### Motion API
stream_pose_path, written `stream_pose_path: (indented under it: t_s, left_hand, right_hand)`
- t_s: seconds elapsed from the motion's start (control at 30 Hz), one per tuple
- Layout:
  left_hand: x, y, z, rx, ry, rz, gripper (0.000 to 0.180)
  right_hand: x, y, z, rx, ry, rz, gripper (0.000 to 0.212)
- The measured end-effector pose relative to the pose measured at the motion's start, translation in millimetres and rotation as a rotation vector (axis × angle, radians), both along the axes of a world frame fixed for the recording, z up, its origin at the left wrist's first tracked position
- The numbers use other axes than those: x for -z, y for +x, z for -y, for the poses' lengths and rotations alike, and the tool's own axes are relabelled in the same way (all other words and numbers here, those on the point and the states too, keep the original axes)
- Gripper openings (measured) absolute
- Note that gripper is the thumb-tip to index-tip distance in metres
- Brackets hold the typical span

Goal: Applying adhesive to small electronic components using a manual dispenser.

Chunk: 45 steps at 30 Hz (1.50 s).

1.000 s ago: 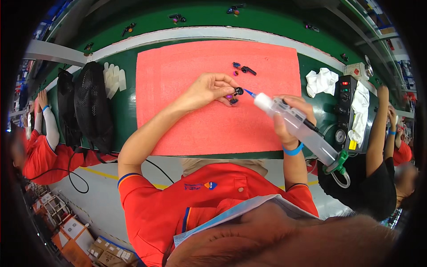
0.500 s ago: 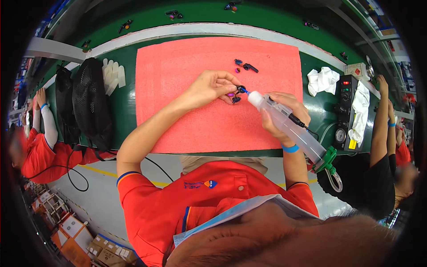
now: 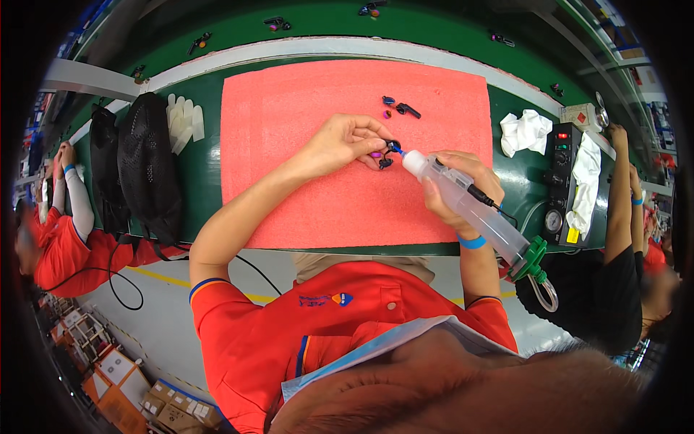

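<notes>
My left hand (image 3: pixel 347 142) pinches a small black plastic part (image 3: pixel 391 147) between thumb and fingers; a purple piece shows beside it, and a second small dark piece (image 3: pixel 385 163) hangs just below. My right hand (image 3: pixel 463 186) is wrapped round a large clear dispensing syringe (image 3: pixel 488 220) with a green cap (image 3: pixel 534 257) at its rear end. The syringe's blue needle tip (image 3: pixel 401 150) meets the black part, or sits right against it. Beneath both hands lies a pink foam mat (image 3: pixel 303 210). Farther back on it rest several loose black, blue and purple pieces (image 3: pixel 407 110).
A black dispenser box (image 3: pixel 560 155) with a gauge stands at right beside white cloths (image 3: pixel 524 132). Black mesh bags (image 3: pixel 152 166) and pale finger cots (image 3: pixel 184 123) lie at left. Beyond the white rail, a green belt (image 3: pixel 434 29) carries similar parts. Co-workers sit on both sides.
The parts on the green belt have shifted slightly left. My hands, the black part and the syringe hold nearly the same place.
</notes>
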State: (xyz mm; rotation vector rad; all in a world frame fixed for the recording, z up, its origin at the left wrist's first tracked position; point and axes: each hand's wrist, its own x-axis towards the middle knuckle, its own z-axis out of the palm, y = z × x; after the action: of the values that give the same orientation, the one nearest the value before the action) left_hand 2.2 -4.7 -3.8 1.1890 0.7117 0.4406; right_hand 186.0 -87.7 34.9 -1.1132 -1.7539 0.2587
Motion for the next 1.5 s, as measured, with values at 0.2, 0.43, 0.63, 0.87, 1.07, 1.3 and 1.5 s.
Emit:
stream_pose_path:
  t_s: [0.2, 0.43, 0.63, 0.87, 1.07, 1.3, 1.5]
  left_hand:
    - [-2.8, -0.7, -1.0, -0.006, -0.005, -0.007, 0.018]
    - [-5.7, -3.4, -9.3, -0.045, -0.07, 0.018, 0.019]
    - [-17.5, -6.4, -73.0, -0.299, 0.459, -0.236, 0.019]
    - [1.1, 32.6, -152.3, -0.56, 1.393, -0.61, 0.013]
    - [-12.1, 44.4, -175.8, -0.511, 1.608, -0.817, 0.013]
    - [-0.3, 46.5, -208.1, -0.447, 1.505, -1.092, 0.01]
    - [4.2, 37.0, -206.4, -0.492, 1.577, -1.019, 0.012]
  right_hand:
    - [-2.8, -1.6, -1.4, 0.009, -0.013, -0.004, 0.028]
    - [-3.9, 4.3, -0.4, 0.002, 0.032, -0.02, 0.032]
    - [-1.2, 5.4, 3.6, 0.068, 0.228, -0.087, 0.036]
    - [-1.7, 12.3, 2.4, 0.167, 0.213, -0.053, 0.04]
    - [-8.4, 13.0, 10.9, 0.157, 0.155, -0.126, 0.04]
    - [-3.1, 5.1, 6.0, 0.147, 0.159, -0.229, 0.035]
    - [-7.4, 6.8, 5.1, 0.152, 0.159, -0.093, 0.035]
